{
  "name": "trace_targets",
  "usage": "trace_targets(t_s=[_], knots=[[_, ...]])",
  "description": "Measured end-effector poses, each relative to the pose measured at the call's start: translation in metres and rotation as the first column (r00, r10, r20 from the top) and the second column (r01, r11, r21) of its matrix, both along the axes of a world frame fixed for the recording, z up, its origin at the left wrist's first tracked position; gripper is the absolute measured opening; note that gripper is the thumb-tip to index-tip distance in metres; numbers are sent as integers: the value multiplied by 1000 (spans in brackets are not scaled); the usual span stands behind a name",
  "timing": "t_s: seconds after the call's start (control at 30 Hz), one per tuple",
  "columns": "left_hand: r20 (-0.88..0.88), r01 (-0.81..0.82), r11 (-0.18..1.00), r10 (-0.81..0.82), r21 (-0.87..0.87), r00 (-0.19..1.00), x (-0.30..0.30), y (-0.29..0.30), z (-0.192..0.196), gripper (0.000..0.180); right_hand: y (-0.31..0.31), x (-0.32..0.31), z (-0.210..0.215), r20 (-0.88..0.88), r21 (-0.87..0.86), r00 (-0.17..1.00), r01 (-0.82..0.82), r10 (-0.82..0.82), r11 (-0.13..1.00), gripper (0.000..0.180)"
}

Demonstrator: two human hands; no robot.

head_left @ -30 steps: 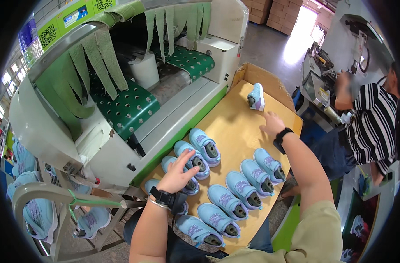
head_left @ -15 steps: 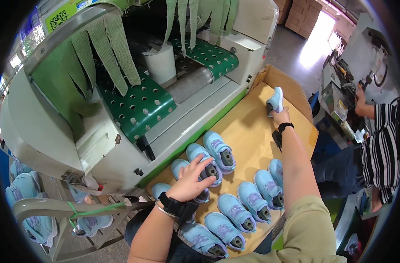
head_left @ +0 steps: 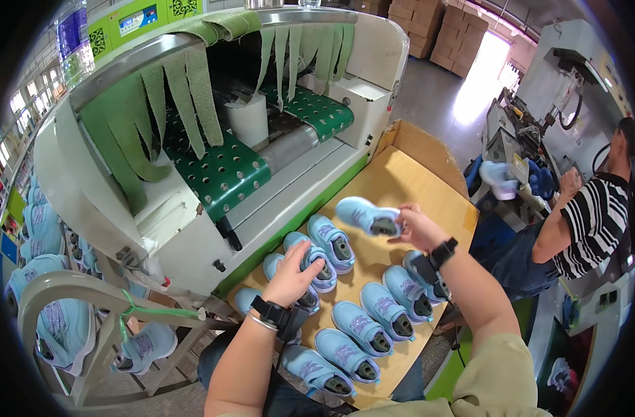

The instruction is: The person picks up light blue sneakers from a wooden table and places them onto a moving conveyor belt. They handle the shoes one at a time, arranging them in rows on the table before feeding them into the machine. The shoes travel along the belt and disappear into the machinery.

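Note:
My right hand (head_left: 420, 229) grips a light blue sneaker (head_left: 362, 214) by its heel. The sneaker is in the air above the board, toe to the left, with a dark insert showing in its opening. My left hand (head_left: 293, 276) is over the left row of sneakers, fingers apart. It is nearest to a blue sneaker (head_left: 321, 276) with purple laces and partly covers it; whether it touches is unclear. Beside that one stands another sneaker (head_left: 331, 243). A second row, including this sneaker (head_left: 361, 326), lines the right and near part of the tan board (head_left: 408, 182).
A white machine with a green perforated belt (head_left: 234, 170) and hanging green strips (head_left: 185, 97) adjoins the board. A cardboard flap (head_left: 428, 149) edges its far end. On the left, a grey rack (head_left: 60, 288) holds more sneakers. A person in a striped shirt (head_left: 588, 226) sits at right.
My right hand has brought the sneaker from the board's far right back leftward and nearer, turning its toe left. My left hand's fingers have drawn closer together. The view has shifted.

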State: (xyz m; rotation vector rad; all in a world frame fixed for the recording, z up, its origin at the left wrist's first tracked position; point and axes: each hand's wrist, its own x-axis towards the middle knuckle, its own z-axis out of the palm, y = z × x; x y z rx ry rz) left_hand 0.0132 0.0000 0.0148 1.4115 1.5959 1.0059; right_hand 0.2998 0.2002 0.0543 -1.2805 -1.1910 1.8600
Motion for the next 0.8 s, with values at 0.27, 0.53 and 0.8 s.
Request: trace_targets(t_s=[0.27, 0.53, 0.8], knots=[[218, 72, 966, -127, 248, 968, 29, -9, 20, 70, -150, -20, 40, 1, 340, 927, -353, 375, 872, 45], [250, 294, 861, -420, 416, 872, 42, -22, 59, 59, -203, -26, 19, -401, 7, 834, -410, 378, 912, 52], [547, 137, 874, -406, 466, 732, 70, -28, 62, 96, -216, -42, 45, -126, 365, 988, -39, 91, 930, 69]])
